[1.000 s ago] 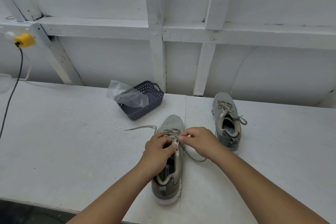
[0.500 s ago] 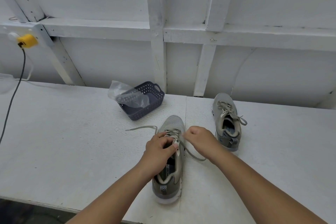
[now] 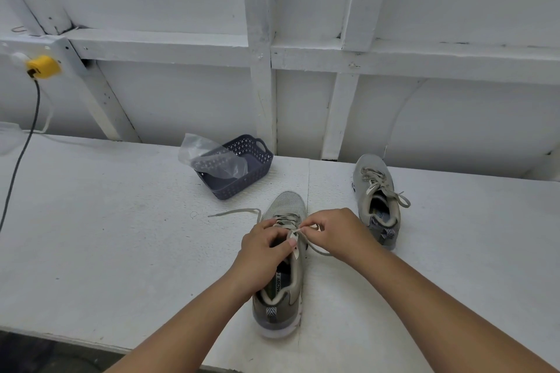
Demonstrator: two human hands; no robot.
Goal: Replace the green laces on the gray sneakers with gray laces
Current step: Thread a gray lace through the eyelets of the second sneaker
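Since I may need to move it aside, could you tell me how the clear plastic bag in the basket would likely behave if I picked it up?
The clear plastic bag is thin and crumpled, so it would likely be floppy and collapse when gripped. It looks near-weightless and empty, though I cannot be sure. It drapes over the rim of the dark basket, so lifting it probably would not drag the basket along.

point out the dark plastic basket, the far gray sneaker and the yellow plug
dark perforated plastic basket (image 3: 256, 172), head view, right side wall
far gray sneaker with tied laces (image 3: 369, 165), head view, toe cap
yellow plug on the wall (image 3: 43, 66), head view, plug body
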